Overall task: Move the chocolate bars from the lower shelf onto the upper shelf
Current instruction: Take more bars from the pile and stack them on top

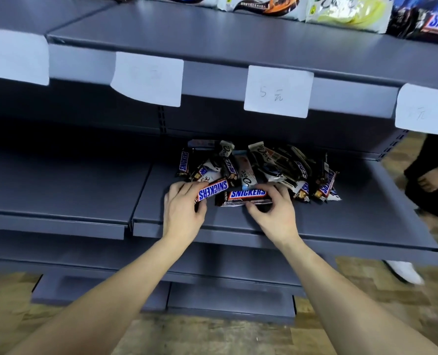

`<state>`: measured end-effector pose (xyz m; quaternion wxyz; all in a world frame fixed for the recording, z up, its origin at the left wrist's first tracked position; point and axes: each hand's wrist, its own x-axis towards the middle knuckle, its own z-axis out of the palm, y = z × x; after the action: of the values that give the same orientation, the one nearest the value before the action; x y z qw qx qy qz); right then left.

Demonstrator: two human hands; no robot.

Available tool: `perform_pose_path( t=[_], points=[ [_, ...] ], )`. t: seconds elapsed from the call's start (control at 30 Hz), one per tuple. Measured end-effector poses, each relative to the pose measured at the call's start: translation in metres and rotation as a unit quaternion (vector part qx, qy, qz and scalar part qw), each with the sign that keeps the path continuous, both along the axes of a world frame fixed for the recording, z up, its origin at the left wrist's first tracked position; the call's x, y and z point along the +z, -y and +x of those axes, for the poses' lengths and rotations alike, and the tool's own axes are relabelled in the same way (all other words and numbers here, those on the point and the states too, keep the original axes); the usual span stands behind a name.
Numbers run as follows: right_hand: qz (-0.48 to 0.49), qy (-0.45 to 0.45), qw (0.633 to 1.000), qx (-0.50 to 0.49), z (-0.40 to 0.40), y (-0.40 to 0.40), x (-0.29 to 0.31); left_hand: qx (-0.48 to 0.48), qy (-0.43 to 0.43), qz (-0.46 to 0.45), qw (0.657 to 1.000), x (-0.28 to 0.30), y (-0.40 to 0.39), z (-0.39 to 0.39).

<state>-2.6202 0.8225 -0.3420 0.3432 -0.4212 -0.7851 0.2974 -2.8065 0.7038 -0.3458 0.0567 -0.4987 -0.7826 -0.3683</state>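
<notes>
Hands grip one Snickers each: left hand [184,211] tilted bar [212,191]; right hand [274,211] level bar [247,196].

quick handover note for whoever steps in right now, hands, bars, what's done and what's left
Left hand: grips one Snickers bar at the front of the pile.
Right hand: fingers curled round a second Snickers bar lying flat on the lower shelf.
The pile of chocolate bars sits on the lower shelf. The upper shelf has packets along its back; its front is bare.
Done: nothing obviously moved yet.
Left: lift these two up, then the rest of the pile.
</notes>
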Motion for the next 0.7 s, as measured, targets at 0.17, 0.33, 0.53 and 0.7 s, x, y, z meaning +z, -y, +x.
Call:
perform_pose_path(
  t=[0.17, 0.33, 0.53, 0.7],
  points=[
    [0.024, 0.012, 1.0, 0.005, 0.0, 0.0, 0.0, -0.018, -0.019, -0.013, 1.0, 0.004, 0.006, -0.008],
    [0.033, 0.007, 0.999, -0.006, 0.0, 0.002, 0.0, -0.031, -0.008, -0.022, 0.999, 0.008, 0.008, -0.006],
    [0.032, 0.017, 0.999, -0.004, -0.001, 0.003, 0.0, -0.01, -0.093, -0.127, 0.988, 0.022, 0.007, 0.0],
    [0.037, 0.015, 0.999, -0.01, 0.0, 0.003, -0.001, -0.057, -0.065, -0.211, 0.974, 0.038, 0.002, 0.019]
  ],
)
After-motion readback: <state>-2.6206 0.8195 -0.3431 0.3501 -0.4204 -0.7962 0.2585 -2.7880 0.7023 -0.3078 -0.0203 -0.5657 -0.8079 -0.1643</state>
